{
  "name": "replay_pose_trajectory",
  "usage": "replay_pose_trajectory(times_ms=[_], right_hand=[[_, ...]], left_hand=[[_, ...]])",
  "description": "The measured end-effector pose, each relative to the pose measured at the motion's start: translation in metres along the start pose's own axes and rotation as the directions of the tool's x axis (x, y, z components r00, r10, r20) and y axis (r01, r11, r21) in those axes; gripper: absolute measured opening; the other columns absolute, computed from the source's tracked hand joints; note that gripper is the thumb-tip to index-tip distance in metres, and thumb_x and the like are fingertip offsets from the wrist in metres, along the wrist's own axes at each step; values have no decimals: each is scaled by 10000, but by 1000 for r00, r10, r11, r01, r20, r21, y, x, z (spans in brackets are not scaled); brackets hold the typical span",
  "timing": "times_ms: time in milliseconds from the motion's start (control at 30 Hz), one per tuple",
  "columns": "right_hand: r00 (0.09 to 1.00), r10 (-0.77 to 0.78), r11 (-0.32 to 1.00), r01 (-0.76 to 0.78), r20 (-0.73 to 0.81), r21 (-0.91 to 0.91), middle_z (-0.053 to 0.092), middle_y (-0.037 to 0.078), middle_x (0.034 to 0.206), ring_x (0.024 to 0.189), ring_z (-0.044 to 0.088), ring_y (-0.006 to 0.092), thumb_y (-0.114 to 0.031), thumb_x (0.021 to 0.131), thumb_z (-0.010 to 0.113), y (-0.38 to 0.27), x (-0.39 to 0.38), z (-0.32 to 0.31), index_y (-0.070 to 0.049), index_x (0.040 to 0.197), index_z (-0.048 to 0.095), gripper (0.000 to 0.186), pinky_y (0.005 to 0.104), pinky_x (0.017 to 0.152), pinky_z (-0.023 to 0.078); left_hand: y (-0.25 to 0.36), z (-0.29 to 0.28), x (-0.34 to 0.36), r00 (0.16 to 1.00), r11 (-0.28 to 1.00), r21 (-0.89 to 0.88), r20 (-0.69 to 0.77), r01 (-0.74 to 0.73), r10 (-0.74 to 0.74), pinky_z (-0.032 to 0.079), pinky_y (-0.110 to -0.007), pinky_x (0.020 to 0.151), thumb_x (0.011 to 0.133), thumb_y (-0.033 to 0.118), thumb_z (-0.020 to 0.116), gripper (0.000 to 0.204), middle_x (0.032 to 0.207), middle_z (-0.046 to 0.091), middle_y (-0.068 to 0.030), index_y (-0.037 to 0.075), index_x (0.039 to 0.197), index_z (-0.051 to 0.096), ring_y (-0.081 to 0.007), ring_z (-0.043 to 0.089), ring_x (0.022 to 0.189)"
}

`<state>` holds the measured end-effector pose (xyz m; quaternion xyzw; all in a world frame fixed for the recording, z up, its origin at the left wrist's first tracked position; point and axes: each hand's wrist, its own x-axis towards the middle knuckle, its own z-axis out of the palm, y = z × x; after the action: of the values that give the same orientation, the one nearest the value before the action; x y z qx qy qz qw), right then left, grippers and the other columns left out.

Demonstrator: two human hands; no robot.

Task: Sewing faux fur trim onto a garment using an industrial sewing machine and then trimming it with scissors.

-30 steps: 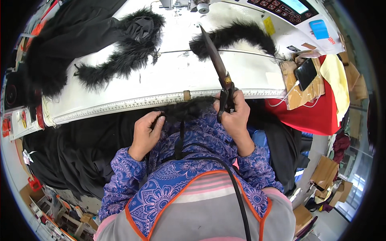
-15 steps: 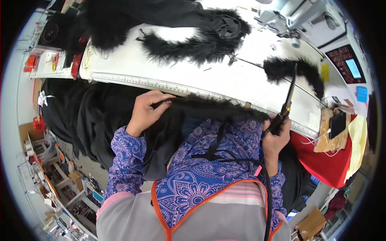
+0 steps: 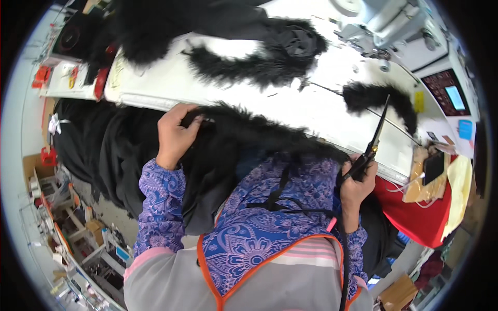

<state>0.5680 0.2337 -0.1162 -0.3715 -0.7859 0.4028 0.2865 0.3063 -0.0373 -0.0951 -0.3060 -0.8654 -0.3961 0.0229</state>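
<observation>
Pinching the left end of a fluffy black strip (image 3: pixel 264 132) in the left hand (image 3: pixel 175 137), and gripping dark scissors (image 3: pixel 374 145), tips toward the far side, in the right hand (image 3: pixel 359 185), close by the strip's right end. Holding the strip along the near edge of the white counter (image 3: pixel 150 80), just past the flowery blue apron (image 3: pixel 249 249)

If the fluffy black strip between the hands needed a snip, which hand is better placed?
Likely the right hand: it holds the scissors, while the left hand pinches the fluffy black strip toward its left end.
</observation>
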Motion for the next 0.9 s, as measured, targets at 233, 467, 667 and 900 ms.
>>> replay_pose_trajectory(times_ms=[233,467,667,900], right_hand=[[745,-435,891,279,-505,-357,644,77,885,794,584,143,-76,740,754,13,103,-98,23,919,566,278,259,737,468],[969,-74,990,42,-237,-135,461,14,866,748,463,108,-78,683,722,2,66,-130,-43,970,468,385,241,668,406],[823,98,979,-179,559,92,501,7,661,587,491,82,-520,684,714,-6,3,-97,-27,854,507,561,228,521,399],[740,158,949,-296,654,106,521,15,649,551,507,83,-340,741,708,-6,2,-57,-3,840,523,397,231,505,417]], left_hand=[[108,86,52,904,897,-111,-56,-427,424,466,-323,578,676,5,686,183,736,594,-114,28,845,619,-270,600,646],[157,175,92,922,882,-285,-16,-375,387,508,-311,600,691,74,701,148,733,635,-130,22,819,648,-257,637,657],[157,173,97,976,874,-460,64,-154,206,491,-241,594,726,74,712,154,702,665,-86,-5,852,670,-106,613,618],[158,168,96,977,859,-497,89,-124,193,479,-213,623,738,63,712,142,720,666,-48,-16,844,661,-54,583,658]])
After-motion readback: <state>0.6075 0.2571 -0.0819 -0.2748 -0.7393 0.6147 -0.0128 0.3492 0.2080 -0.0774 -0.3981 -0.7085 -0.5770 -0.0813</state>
